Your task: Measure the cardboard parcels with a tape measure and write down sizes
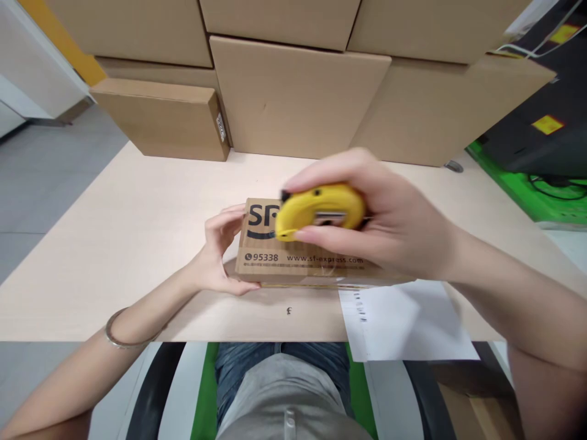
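Observation:
A small brown cardboard box [293, 260] printed with "SF", "95338" and a web address lies on the pale wooden table [128, 232] in front of me. My left hand [220, 253] grips the box's left end, fingers curled round its edge. My right hand [380, 214] hovers over the top of the box, closed round a yellow rounded tool [316, 211] with a black tip that points left. The tool looks like a tape measure or a small cutter; I cannot tell which. A bracelet sits on my left wrist.
Large cardboard boxes [298, 91] are stacked along the table's far edge, a flatter one [160, 119] at the left. A white sheet of paper [403, 321] lies at the near right edge. A green and black machine [545, 153] stands to the right.

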The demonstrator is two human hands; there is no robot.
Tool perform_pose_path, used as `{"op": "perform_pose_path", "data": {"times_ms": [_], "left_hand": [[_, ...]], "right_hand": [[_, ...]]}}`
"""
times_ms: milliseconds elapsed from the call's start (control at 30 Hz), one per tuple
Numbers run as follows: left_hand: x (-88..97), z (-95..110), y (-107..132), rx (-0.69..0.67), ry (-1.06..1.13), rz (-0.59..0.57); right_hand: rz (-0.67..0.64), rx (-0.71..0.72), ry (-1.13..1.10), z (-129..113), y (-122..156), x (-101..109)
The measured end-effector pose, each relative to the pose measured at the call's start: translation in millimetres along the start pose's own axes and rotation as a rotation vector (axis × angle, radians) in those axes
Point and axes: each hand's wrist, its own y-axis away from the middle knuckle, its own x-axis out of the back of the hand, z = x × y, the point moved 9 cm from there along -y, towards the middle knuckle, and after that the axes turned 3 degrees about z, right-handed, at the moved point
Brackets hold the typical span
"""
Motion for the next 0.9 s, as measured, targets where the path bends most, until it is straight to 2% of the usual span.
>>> {"op": "perform_pose_path", "data": {"times_ms": [133,200,267,333,433,567,700,800,900], "left_hand": [[-2.9,-12,13,0.048,0.037,0.033],[-2.5,-12,15,0.017,0.027,0.052],[-2.4,-8,13,-0.033,-0.003,0.054],[-3.3,-2,9,-0.080,-0.046,0.031],[-4.5,4,2,-0.107,-0.098,-0.016],[-2.0,8,-3,-0.113,-0.104,-0.005],[-4.0,11,-2,-0.159,-0.045,-0.014],[-3.2,7,0,-0.141,-0.038,-0.016],[-0.3,5,2,-0.143,-0.042,-0.011]], "right_hand": [[-0.193,0.057,-0.065,4,-36,-42],[-0.241,0.045,-0.061,7,-39,-50],[-0.254,0.010,-0.029,12,-36,-48],[-0.217,-0.019,0.009,16,-27,-37],[-0.131,-0.061,0.041,25,-4,-7],[-0.046,-0.153,0.166,46,47,44],[0.129,-0.244,0.187,66,103,98],[0.183,-0.259,0.228,74,129,116],[0.204,-0.219,0.246,74,134,118]]}}
